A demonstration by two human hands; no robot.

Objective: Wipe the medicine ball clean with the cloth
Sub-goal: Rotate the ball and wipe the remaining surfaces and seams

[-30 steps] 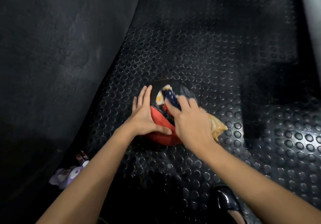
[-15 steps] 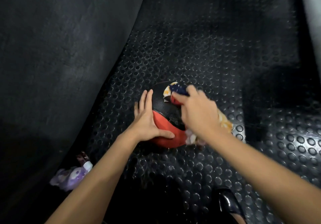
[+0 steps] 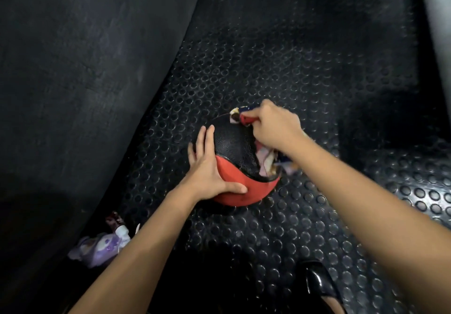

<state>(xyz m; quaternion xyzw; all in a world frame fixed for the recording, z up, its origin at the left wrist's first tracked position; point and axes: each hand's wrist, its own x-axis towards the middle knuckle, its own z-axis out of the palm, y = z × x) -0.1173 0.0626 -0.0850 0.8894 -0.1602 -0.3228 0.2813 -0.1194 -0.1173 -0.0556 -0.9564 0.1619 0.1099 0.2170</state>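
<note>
Right hand (image 3: 273, 128) clutches the cloth (image 3: 264, 159) on the far side of the medicine ball (image 3: 234, 165).
Left hand (image 3: 207, 169), fingers flat, braces the ball's left side on the studded mat (image 3: 292, 69); since a second ago the right hand has slid from the top toward the far edge.

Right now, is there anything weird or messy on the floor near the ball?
Yes. A small purple and white plush toy lies on its side by the edge of the studded black mat, near the left arm. It looks dropped rather than put away. The medicine ball itself looks undamaged under both hands.
</note>
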